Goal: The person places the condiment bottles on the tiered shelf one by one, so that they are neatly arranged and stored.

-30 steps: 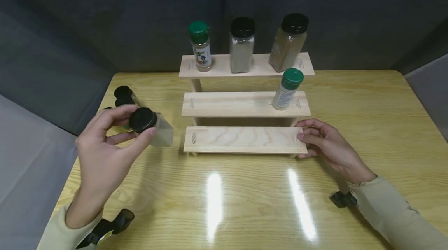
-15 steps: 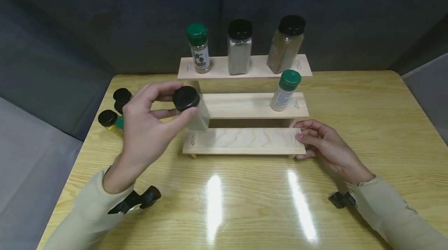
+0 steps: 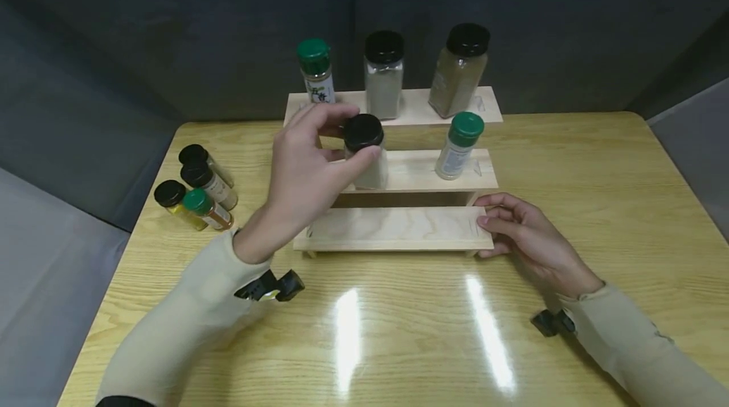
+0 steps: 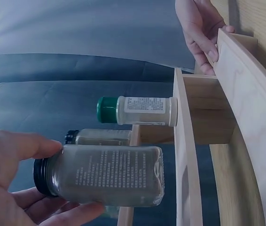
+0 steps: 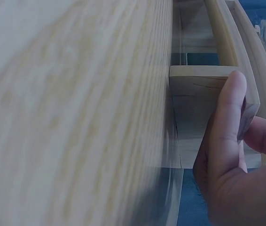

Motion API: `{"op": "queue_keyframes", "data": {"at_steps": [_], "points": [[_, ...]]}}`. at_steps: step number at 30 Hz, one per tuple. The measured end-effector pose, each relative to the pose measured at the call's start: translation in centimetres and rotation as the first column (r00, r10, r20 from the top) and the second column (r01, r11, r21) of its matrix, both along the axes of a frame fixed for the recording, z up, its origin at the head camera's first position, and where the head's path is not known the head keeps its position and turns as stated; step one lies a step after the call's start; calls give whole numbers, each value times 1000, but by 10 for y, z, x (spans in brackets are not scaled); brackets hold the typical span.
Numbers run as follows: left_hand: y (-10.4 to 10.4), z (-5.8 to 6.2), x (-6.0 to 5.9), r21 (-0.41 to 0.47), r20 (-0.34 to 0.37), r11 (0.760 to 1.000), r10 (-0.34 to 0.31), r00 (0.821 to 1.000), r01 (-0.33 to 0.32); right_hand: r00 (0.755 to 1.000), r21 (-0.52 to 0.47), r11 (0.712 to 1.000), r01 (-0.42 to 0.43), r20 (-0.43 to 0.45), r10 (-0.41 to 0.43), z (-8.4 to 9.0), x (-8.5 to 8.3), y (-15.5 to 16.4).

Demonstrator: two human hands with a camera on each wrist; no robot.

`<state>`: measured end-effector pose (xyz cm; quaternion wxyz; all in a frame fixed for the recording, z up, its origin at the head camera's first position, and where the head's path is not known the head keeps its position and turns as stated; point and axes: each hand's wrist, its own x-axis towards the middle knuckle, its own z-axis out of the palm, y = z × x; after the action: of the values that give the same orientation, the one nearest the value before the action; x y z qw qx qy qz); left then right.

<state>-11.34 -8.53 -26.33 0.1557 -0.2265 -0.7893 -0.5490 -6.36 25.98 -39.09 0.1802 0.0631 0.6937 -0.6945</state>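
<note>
My left hand point(image 3: 310, 163) grips a clear square jar with a black lid point(image 3: 366, 147) by its top, holding it upright just above the middle step of a three-step wooden rack point(image 3: 393, 228). The left wrist view shows this jar point(image 4: 107, 175) close to the step's board, with a small gap. My right hand point(image 3: 521, 230) holds the right end of the lowest step, thumb on top and fingers curled under it. A green-lidded jar point(image 3: 458, 144) stands at the right of the middle step. On the top step stand a green-lidded jar point(image 3: 316, 75) and two black-lidded jars point(image 3: 384, 71).
Several small spice jars point(image 3: 196, 188) stand in a cluster near the table's left edge. The wooden table point(image 3: 598, 179) is ringed by dark fabric walls. Wrist cameras are strapped under both sleeves.
My left hand has carried the black-lidded jar from the table's left side rightward and back, up over the rack's middle step. The right hand has stayed on the lowest step.
</note>
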Motion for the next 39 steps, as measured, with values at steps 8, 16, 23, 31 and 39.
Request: {"op": "queue_keyframes", "data": {"at_steps": [8,16,23,31,39], "points": [[14,-4,-14,-19,-37,1000,-15,999,14,1000,3,1000,-2,-7,2,0,0,0],[20,-7,-19,-45,18,999,-6,1000,6,1000,13,1000,-5,-8,6,0,0,-1],[24,-11,-22,-64,22,998,2,1000,-1,1000,10,1000,0,-5,0,1,0,-1],[27,-14,-23,-101,-25,995,17,1000,-20,1000,11,1000,-2,-1,2,1,0,-1],[29,-18,-21,-140,-56,990,28,998,-35,1000,10,1000,7,9,-7,0,0,-1]]}}
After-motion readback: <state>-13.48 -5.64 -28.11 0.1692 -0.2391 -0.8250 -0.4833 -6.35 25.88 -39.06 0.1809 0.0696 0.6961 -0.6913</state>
